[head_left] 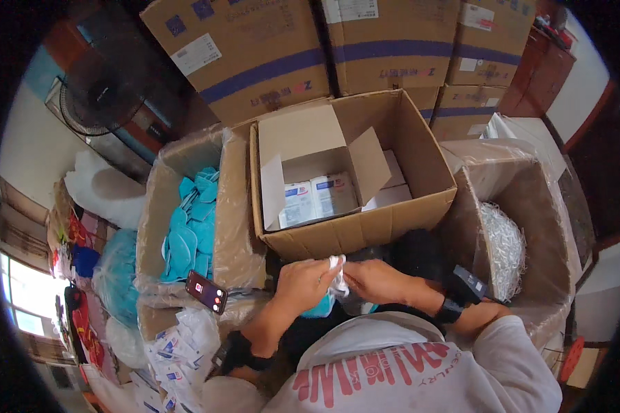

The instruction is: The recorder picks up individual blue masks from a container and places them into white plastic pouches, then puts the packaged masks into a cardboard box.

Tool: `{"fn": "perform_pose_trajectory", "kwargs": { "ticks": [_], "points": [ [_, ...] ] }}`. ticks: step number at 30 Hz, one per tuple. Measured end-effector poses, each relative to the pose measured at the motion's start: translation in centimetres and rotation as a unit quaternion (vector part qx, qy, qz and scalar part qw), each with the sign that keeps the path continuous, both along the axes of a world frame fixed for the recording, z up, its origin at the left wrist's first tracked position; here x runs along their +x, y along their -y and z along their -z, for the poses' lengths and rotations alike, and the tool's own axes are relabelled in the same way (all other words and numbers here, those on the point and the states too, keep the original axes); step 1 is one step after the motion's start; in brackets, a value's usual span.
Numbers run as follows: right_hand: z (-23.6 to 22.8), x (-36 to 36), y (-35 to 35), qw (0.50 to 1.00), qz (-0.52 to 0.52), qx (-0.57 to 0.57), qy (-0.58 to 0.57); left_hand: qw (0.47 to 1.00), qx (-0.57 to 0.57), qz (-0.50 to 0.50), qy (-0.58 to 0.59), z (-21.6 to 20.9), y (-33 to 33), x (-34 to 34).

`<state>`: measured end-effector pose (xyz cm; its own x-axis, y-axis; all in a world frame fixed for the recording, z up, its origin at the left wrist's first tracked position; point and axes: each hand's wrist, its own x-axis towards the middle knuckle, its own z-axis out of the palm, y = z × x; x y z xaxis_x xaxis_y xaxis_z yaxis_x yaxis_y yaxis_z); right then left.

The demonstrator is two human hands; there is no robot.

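Observation:
My left hand (303, 281) and my right hand (370, 281) meet close together in front of the middle carton. Both have their fingers closed on a white, bunched strip of soft material (337, 270), which passes between them. Its exact kind I cannot make out. Just below the hands, above my lap, a teal piece (319, 308) shows in part beside clear, shiny plastic. In the left carton lies a pile of teal, rounded, flat fabric pieces (191, 230). The right carton holds a heap of thin, glossy white strands (504, 241).
A large brown carton (337, 237) stands ahead, with an opened white box inside holding white packets (317, 198). A lit phone (207, 292) rests on the left carton's edge. Printed white packets (179, 358) fill a bag at lower left. Stacked cartons (262, 55) rise behind.

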<state>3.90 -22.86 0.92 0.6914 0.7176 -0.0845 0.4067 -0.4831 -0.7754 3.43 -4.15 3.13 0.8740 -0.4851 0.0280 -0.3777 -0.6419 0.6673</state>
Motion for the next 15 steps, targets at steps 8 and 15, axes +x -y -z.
{"fn": "perform_pose_trajectory", "kwargs": {
  "ticks": [8,15],
  "points": [
    [-3.9,-2.0,3.5,0.938,-0.283,-0.030,-0.199,0.938,0.111,0.313,-0.100,-1.1,0.1,-3.9],
    [-6.7,-3.0,7.7,0.918,-0.282,-0.083,-0.265,0.950,0.013,0.298,-0.087,-1.5,0.6,-5.3]
  ]
}}
